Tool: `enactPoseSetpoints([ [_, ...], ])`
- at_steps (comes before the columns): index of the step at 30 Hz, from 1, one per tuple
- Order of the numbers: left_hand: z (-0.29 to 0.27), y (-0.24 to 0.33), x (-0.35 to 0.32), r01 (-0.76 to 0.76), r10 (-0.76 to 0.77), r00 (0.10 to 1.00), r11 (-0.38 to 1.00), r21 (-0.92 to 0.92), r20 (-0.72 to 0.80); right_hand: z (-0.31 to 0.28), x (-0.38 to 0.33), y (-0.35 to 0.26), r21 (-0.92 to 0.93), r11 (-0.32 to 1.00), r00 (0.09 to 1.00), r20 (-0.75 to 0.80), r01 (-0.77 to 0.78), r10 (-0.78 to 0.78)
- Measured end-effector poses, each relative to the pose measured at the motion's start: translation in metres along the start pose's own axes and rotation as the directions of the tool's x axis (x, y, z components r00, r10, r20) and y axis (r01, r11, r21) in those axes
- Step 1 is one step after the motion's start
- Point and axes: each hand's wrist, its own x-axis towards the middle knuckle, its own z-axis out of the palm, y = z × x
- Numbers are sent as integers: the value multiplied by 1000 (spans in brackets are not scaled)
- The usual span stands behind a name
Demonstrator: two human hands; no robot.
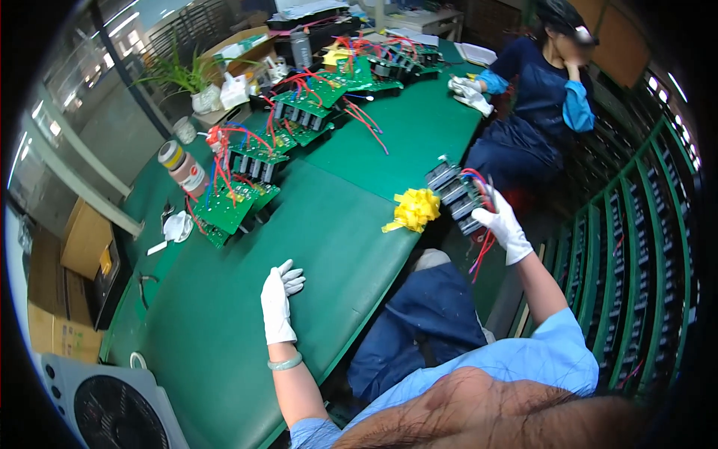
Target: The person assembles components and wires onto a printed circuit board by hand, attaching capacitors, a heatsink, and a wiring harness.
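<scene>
My right hand, in a white glove, grips a circuit board past the table's edge, off to the right. Its row of black blocky parts faces up, and red and blue wires trail from it. Close to the board, a yellow bundle of looped strips sits on the edge of the green table. My left hand, also gloved in white, rests on the tabletop with its fingers extended and nothing in them. Several green circuit boards with red and blue wires stand in a row ahead of it.
A co-worker in a dark apron sits at the far right. Green racks line my right side. A capped bottle, pliers and a potted plant stand or lie on the left; a grey fan is at lower left.
</scene>
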Motion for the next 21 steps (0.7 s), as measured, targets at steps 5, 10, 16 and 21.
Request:
enactPoseSetpoints([
  [5,5,-5,2,30,-30,1000,999,20,4,-20,68,16,-238,967,988,-99,95,-122],
  [10,-2,-10,2,-1,1,999,1000,-3,42,3,115,-18,-931,358,997,49,66,-55],
  [16,-5,-11,5,14,-18,998,998,61,56,-17,150,-15,-902,400,986,159,164,-46],
  [21,4,-1,3,57,-58,998,997,48,24,-15,149,-10,-919,393,990,-21,35,-138],
])
